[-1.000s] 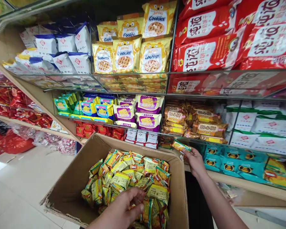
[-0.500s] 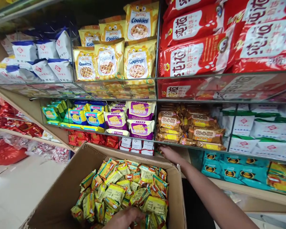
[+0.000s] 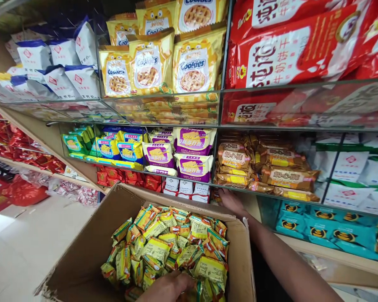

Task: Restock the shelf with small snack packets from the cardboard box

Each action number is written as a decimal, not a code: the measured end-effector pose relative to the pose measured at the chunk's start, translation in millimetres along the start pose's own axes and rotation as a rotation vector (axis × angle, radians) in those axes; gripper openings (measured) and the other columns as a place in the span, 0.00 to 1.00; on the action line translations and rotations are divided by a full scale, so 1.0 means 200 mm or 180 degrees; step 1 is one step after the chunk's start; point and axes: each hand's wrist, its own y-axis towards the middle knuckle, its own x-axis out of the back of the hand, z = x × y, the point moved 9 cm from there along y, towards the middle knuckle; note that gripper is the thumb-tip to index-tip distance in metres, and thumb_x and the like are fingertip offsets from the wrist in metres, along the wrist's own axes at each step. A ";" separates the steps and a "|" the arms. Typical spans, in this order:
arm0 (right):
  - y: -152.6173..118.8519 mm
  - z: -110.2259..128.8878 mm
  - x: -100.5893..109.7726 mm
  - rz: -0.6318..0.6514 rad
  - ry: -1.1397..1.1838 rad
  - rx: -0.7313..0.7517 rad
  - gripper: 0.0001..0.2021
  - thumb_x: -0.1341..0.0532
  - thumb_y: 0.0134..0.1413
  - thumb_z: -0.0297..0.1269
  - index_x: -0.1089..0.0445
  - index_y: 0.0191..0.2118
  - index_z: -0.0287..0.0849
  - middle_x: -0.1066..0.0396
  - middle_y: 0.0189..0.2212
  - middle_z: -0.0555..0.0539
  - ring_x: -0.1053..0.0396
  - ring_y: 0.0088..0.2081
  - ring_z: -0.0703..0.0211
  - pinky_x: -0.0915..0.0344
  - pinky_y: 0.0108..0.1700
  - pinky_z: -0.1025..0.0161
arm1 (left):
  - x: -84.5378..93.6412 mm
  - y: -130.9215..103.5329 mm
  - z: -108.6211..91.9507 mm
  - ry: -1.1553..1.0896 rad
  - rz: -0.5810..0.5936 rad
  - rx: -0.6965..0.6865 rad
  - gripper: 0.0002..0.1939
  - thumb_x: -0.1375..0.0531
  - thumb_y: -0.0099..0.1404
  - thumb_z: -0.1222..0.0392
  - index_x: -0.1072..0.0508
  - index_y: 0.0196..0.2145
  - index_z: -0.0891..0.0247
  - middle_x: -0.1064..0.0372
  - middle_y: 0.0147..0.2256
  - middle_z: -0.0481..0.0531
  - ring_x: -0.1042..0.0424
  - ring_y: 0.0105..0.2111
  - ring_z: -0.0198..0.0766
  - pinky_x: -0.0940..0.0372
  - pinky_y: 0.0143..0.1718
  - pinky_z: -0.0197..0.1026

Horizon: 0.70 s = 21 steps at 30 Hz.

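Note:
A cardboard box point(image 3: 236, 256) stands open in front of me, heaped with small yellow, orange and green snack packets point(image 3: 157, 249). Inside it, at the bottom of the view, my left hand point(image 3: 168, 287) is closed around some packets, its fingertips buried among them. Beyond the box's far edge, my right hand point(image 3: 231, 203) reaches into the lower shelf compartment, under the brown-wrapped snacks point(image 3: 283, 176). Small packets point(image 3: 214, 196) show beside its fingers. Shelf and box partly hide those fingers, so I cannot see whether they grip anything.
Glass-fronted shelves hold yellow cookie bags point(image 3: 192, 63), red biscuit packs point(image 3: 277, 54), purple soda biscuits point(image 3: 193, 167) and white packets point(image 3: 185, 186). Teal packs point(image 3: 321, 228) lie at lower right. A red plastic bag point(image 3: 27, 191) sits on the floor point(image 3: 15, 251) at left.
The view has shifted a little, so shelves and box appear slightly further right. My left hand stays among the packets and my right hand stays at the lower compartment.

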 end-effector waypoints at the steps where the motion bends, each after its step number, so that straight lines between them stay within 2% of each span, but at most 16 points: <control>1: 0.00 0.00 0.00 -0.0015 -0.0016 -0.0007 0.18 0.47 0.47 0.27 0.39 0.48 0.35 0.38 0.48 0.34 0.40 0.49 0.47 0.45 0.47 0.58 | 0.00 0.00 0.00 0.0035 -0.0002 -0.0012 0.14 0.45 0.57 0.51 0.30 0.40 0.57 0.30 0.36 0.52 0.31 0.30 0.37 0.39 0.31 0.33; 8: -0.02 -0.03 0.01 -0.0208 0.0085 0.0032 0.19 0.42 0.46 0.30 0.39 0.47 0.37 0.39 0.48 0.35 0.42 0.50 0.47 0.45 0.47 0.59 | -0.02 -0.01 0.00 0.0081 0.0224 -0.0158 0.15 0.44 0.57 0.54 0.32 0.44 0.56 0.30 0.40 0.53 0.30 0.37 0.40 0.38 0.36 0.34; 15: -0.04 -0.09 0.03 -0.0602 0.0568 -0.0022 0.20 0.37 0.42 0.35 0.35 0.45 0.38 0.37 0.46 0.37 0.40 0.49 0.47 0.45 0.49 0.58 | 0.01 -0.07 -0.07 0.0124 0.0220 0.0168 0.17 0.44 0.58 0.57 0.32 0.46 0.55 0.31 0.42 0.53 0.31 0.41 0.45 0.37 0.41 0.41; 18: -0.10 -0.18 0.07 -0.0873 0.0938 -0.0268 0.18 0.41 0.47 0.41 0.34 0.43 0.38 0.35 0.44 0.37 0.38 0.47 0.48 0.43 0.47 0.56 | 0.05 -0.10 -0.11 0.0137 0.0250 0.0118 0.19 0.45 0.59 0.57 0.33 0.49 0.57 0.33 0.45 0.57 0.33 0.44 0.48 0.38 0.45 0.45; 21: -0.23 -0.29 0.11 -0.1103 0.1394 -0.0560 0.17 0.45 0.48 0.46 0.34 0.40 0.38 0.31 0.38 0.40 0.33 0.40 0.50 0.38 0.42 0.55 | 0.15 -0.09 -0.09 0.0175 0.0162 -0.0006 0.22 0.42 0.55 0.64 0.33 0.49 0.58 0.37 0.50 0.59 0.36 0.49 0.50 0.41 0.49 0.48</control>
